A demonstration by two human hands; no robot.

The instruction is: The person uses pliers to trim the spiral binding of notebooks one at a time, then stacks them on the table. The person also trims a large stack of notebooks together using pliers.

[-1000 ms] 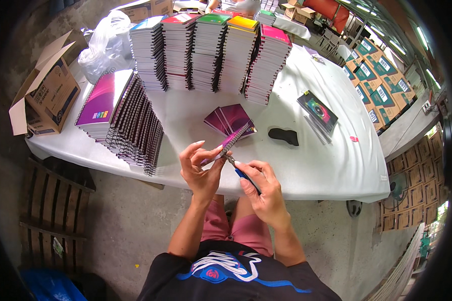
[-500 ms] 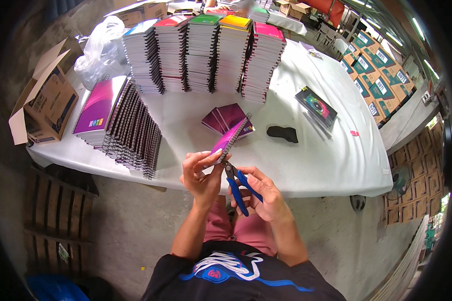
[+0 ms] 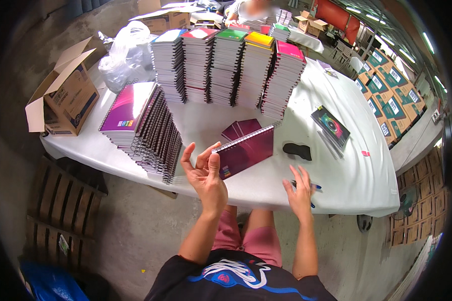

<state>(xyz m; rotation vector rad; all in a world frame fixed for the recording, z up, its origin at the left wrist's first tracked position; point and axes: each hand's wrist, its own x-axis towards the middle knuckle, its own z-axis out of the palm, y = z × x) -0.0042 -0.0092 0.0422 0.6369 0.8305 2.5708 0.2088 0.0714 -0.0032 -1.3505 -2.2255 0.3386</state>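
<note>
My left hand (image 3: pixel 208 180) pinches a purple spiral notebook (image 3: pixel 248 153) by its left end, wire binding uppermost, tilted above the table. My right hand (image 3: pixel 300 196), fingers spread, is over blue-handled pliers (image 3: pixel 316 187) lying near the front edge; the hand partly covers them. Behind the raised notebook lie several dark purple covers or thin notebooks (image 3: pixel 236 131), partly hidden by it. A black oblong object (image 3: pixel 297 151) rests to their right. On the left stands a stack of purple spiral notebooks (image 3: pixel 135 118).
Tall notebook stacks (image 3: pixel 226 67) line the table's back. An open carton (image 3: pixel 70 103) and plastic bag (image 3: pixel 128 55) sit at left. Right of centre are a dark-covered notebook (image 3: pixel 331 125), wire coils (image 3: pixel 329 144) and a red scrap (image 3: pixel 365 153). Another person (image 3: pixel 251 15) is beyond.
My right hand has let go of the pliers, now on the table at right. My left hand has turned the notebook so its purple cover faces me. The view has shifted slightly.
</note>
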